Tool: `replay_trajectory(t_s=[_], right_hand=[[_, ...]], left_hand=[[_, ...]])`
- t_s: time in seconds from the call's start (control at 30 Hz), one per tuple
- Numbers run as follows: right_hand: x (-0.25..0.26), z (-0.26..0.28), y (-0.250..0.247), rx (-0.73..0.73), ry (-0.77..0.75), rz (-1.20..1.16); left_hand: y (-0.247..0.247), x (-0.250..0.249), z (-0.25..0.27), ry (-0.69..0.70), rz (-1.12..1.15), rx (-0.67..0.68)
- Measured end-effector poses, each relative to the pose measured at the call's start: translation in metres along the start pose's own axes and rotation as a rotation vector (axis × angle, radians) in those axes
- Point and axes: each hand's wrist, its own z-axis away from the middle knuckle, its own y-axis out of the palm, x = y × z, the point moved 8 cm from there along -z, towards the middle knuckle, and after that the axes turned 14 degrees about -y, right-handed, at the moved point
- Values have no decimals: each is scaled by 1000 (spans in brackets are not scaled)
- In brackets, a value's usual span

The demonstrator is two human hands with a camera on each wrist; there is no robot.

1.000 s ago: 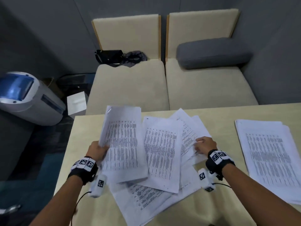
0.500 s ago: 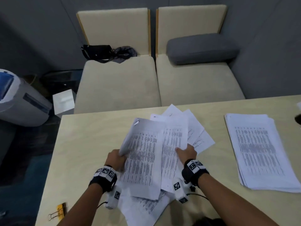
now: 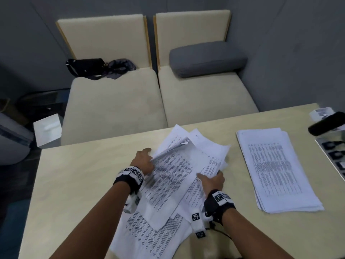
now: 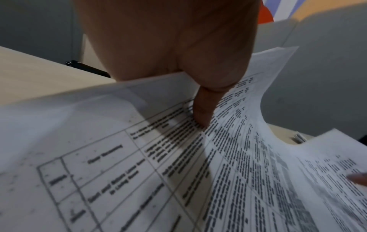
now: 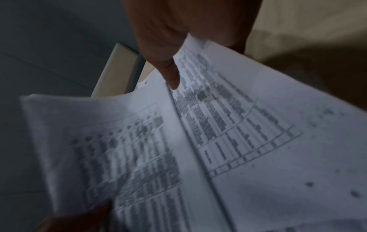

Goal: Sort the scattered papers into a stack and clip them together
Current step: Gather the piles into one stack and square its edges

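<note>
Several printed sheets (image 3: 173, 176) lie overlapped in a loose heap at the middle of the table (image 3: 71, 184). My left hand (image 3: 144, 161) grips the heap's left edge; in the left wrist view its thumb (image 4: 202, 109) presses on top of a sheet (image 4: 139, 172) with the fingers beneath. My right hand (image 3: 212, 181) grips the heap's right side, thumb (image 5: 171, 75) on top of the papers (image 5: 238, 141). More sheets (image 3: 149, 236) stick out under my forearms at the near edge. A neat stack of papers (image 3: 276, 169) rests to the right.
A dark object (image 3: 326, 124) and a strip of printed cards (image 3: 334, 156) sit at the table's right edge. Beyond the table stand two beige seats (image 3: 115, 101) with a black bag (image 3: 85, 67) and a grey cushion (image 3: 207, 58). A white box (image 3: 47, 128) stands on the floor, left.
Both hands have drawn together, gathering the spread sheets into a tighter heap shifted right and farther from me. The lifted sheaf in my left hand has come down onto the pile.
</note>
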Motion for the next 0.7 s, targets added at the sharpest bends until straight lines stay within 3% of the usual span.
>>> replay_trajectory(t_s=[0.13, 0.3, 0.5, 0.57, 0.7], right_hand=[[2, -2, 20, 103, 42, -45], [5, -3, 34, 275, -4, 11], [-7, 8, 39, 450, -32, 70], [-9, 9, 31, 448, -87, 151], [-3, 0, -5, 205, -282, 618]], left_hand=[[13, -19, 5, -17, -11, 39], [30, -6, 11, -78, 89, 135], [37, -3, 18, -10, 292, 159], [42, -7, 23, -29, 302, 159], [59, -10, 26, -149, 325, 195]])
